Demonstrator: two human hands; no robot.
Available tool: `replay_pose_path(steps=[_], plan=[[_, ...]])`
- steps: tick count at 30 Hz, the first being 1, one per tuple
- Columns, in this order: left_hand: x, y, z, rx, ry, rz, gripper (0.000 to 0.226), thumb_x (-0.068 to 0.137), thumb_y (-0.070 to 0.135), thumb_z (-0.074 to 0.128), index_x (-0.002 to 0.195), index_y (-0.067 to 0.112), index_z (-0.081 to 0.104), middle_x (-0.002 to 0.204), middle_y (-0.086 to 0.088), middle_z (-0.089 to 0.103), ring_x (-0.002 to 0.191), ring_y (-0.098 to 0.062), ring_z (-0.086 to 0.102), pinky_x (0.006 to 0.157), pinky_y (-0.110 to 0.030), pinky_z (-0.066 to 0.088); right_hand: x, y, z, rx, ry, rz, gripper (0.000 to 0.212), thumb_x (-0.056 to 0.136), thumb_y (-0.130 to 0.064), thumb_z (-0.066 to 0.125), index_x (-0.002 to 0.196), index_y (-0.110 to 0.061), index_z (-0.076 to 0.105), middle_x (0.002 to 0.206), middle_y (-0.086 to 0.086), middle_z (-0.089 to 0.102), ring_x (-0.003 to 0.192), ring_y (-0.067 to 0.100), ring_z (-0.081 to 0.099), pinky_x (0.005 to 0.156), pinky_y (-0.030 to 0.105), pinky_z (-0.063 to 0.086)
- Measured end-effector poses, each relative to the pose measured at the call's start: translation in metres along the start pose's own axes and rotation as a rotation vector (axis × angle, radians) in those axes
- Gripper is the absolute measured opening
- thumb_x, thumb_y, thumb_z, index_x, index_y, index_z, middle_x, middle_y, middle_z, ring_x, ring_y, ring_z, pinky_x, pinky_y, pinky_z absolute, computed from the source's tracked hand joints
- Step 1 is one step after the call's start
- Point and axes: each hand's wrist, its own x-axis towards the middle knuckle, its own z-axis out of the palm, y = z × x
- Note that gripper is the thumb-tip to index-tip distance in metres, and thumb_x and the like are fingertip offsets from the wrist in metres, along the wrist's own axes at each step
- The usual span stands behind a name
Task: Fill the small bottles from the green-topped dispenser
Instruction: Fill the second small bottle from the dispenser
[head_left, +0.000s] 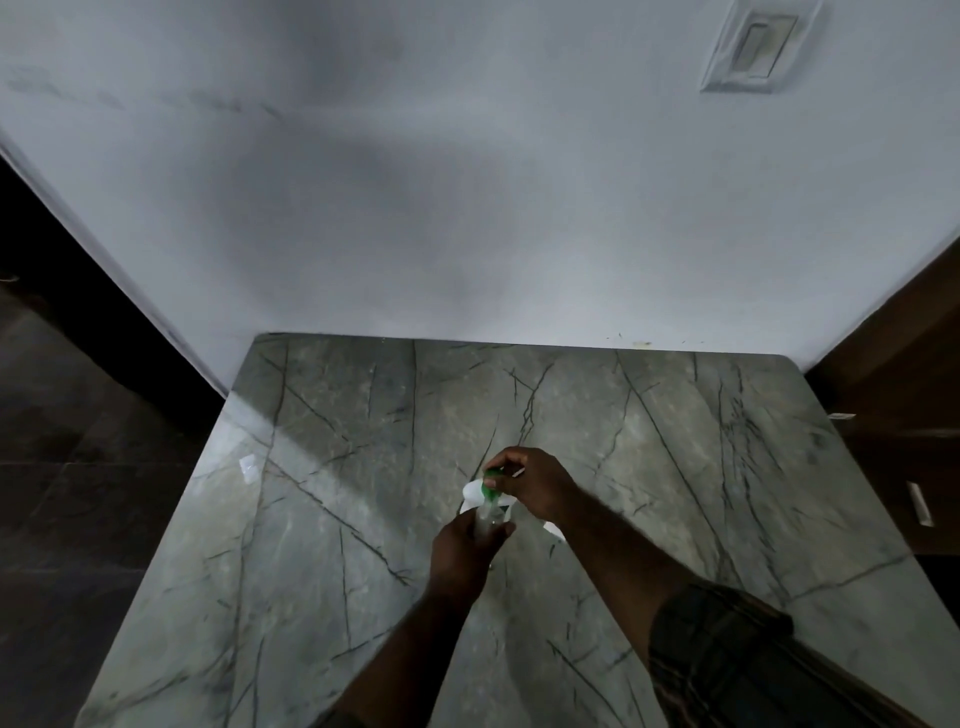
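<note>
Dim, soft-focus wide-angle view; a pale glare streak crosses the marble table (322, 519); edges bend.

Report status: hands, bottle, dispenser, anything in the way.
Left hand grips small bottle, held against dispenser. Right hand grips green top. Fill level too blurred to tell. Nothing seen blocking the hands.

The worktop (322, 545) is free on the left and at the back, but for a pale scrap (248, 464) near its left edge. A wall (467, 234) closes the far side, a dark cabinet (893, 415) the right. The left hand (462, 551), gripping a bottle (488, 519), and the right hand (530, 483), pinching the dispenser (474, 491), block the middle.
</note>
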Motion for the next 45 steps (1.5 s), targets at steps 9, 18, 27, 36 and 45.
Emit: replay_pose_path(steps=[9,18,27,36,45], plan=[[-0.004,0.003,-0.003,-0.028,-0.011,0.016,0.019,0.081,0.035,0.075,0.095,0.024,0.071,0.077,0.009,0.070,0.068,-0.001,0.064,0.054,-0.006,0.043,0.000,-0.005,-0.006,-0.107,-0.049,-0.054,0.019,0.081,-0.020,0.076,0.098,-0.013,0.074,0.094,-0.003,0.072,0.079,0.000,0.058,0.073,0.012,0.044],[-0.002,0.004,-0.003,-0.013,-0.001,0.011,0.019,0.080,0.036,0.075,0.094,0.022,0.071,0.079,0.006,0.071,0.070,-0.005,0.065,0.056,-0.009,0.042,0.000,-0.008,-0.006,-0.166,-0.013,-0.089,0.017,0.079,-0.023,0.078,0.095,-0.016,0.074,0.097,0.000,0.072,0.088,0.010,0.061,0.080,0.023,0.048],[-0.002,0.000,-0.002,-0.013,-0.006,0.005,0.020,0.078,0.038,0.076,0.093,0.024,0.071,0.082,0.003,0.074,0.076,-0.010,0.069,0.064,-0.022,0.052,-0.004,-0.003,0.000,-0.187,0.025,-0.092,0.018,0.079,-0.027,0.078,0.094,-0.018,0.074,0.097,0.002,0.069,0.090,0.014,0.062,0.084,0.030,0.050],[-0.003,0.001,-0.002,-0.019,-0.010,-0.009,0.021,0.078,0.037,0.076,0.093,0.023,0.071,0.077,0.006,0.071,0.067,-0.005,0.064,0.056,-0.008,0.044,-0.007,-0.002,0.000,-0.179,0.002,-0.096,0.019,0.081,-0.025,0.076,0.097,-0.014,0.073,0.098,0.002,0.071,0.092,0.015,0.063,0.083,0.028,0.049],[-0.004,0.004,-0.003,-0.019,-0.003,-0.001,0.015,0.078,0.036,0.077,0.087,0.026,0.070,0.072,0.007,0.070,0.063,-0.003,0.062,0.053,-0.008,0.042,-0.002,-0.001,-0.001,-0.204,0.019,-0.102,0.018,0.078,-0.028,0.078,0.094,-0.019,0.074,0.096,0.002,0.071,0.090,0.015,0.063,0.084,0.030,0.051]])
